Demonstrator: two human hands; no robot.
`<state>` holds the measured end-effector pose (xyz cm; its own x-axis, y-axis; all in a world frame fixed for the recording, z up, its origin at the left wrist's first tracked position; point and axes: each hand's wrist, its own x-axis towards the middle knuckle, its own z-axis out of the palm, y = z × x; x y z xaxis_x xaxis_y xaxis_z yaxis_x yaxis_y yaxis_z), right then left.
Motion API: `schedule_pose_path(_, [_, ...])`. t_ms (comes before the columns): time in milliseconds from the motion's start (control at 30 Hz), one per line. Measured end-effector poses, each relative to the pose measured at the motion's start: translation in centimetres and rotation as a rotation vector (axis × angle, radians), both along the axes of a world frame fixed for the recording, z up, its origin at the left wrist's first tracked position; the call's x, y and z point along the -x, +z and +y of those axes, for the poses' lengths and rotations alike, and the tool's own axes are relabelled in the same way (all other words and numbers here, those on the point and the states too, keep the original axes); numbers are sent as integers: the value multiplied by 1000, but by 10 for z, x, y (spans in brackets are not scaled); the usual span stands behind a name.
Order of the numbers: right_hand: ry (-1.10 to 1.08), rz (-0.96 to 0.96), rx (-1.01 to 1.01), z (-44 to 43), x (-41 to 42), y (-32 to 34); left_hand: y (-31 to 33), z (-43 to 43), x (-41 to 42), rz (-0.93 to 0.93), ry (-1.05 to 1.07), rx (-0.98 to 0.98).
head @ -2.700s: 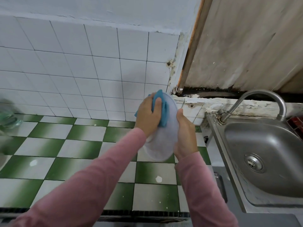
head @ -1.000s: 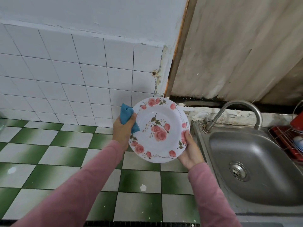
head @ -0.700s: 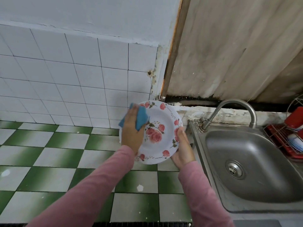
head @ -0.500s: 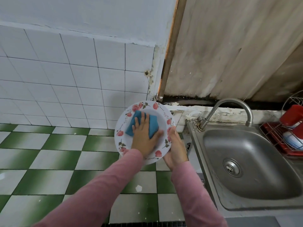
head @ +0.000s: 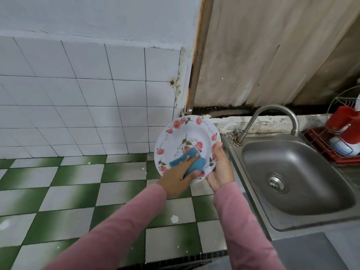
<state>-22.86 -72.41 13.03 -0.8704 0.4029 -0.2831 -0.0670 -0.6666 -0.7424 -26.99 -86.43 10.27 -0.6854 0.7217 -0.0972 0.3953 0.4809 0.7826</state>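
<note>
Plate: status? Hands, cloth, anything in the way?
Left hand flat, pressing blue cloth on plate. Right hand grips its rim; plate tilted over tiled counter, left of sink. Nothing in the way.

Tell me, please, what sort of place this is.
Most likely a home kitchen: a steel sink with a tap, a dish rack beside it, and a left hand pressing a blue sponge on a flowered plate that the right hand holds.
</note>
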Motion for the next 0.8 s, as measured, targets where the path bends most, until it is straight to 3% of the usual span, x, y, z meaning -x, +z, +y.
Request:
schedule_pose_path(167, [-114,-38,-92,19,-33,4,17,14,15,-179,-97,-105])
schedule_pose_path(333, [-334,-159,-253,50,-95,26,36,67,0,-410,47,-296])
schedule_pose_path(467, [-499,-193,-359,85,-152,45,40,123,-30,-539,26,-349])
schedule_pose_path(800, [-786,-223,-630,197,-318,67,79,290,-185,-540,-134,-400])
